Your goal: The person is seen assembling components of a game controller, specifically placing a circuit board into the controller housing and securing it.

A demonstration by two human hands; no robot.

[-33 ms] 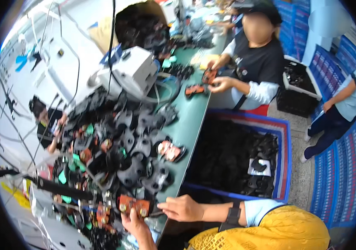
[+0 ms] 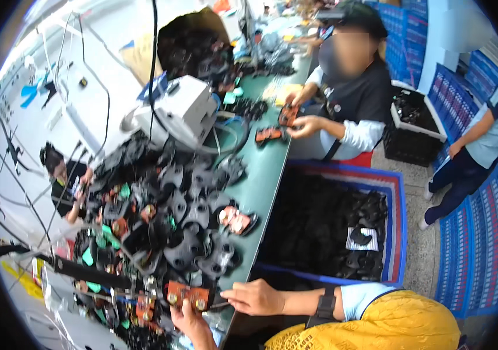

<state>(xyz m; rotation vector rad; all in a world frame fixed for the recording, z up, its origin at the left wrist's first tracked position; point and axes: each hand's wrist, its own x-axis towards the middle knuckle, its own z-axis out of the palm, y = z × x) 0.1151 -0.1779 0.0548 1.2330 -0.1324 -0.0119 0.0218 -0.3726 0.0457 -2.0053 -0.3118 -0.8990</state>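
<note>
My left hand (image 2: 192,324) pinches an orange circuit board (image 2: 189,293) by its lower edge, over the near end of the bench. Small parts show on the board's face. Just right of the board, my right hand (image 2: 256,298) is closed, with thumb and forefinger together pointing at it. Whatever those fingers hold, if anything, is too small to make out. Beyond the board lie several dark grey plastic shells (image 2: 183,248) in a heap. One more orange board sits in a black shell (image 2: 237,220) near the bench edge.
The green bench (image 2: 254,192) runs away from me, with a white machine (image 2: 182,108) on it. A blue-rimmed bin (image 2: 399,233) of black parts stands right of the bench. Across it a co-worker (image 2: 354,93) holds an orange board (image 2: 288,115). Another person stands far right. A black bar (image 2: 88,273) juts in from the left.
The view has shifted slightly. Both my hands keep the same pose, and the circuit board stays in my left hand.
</note>
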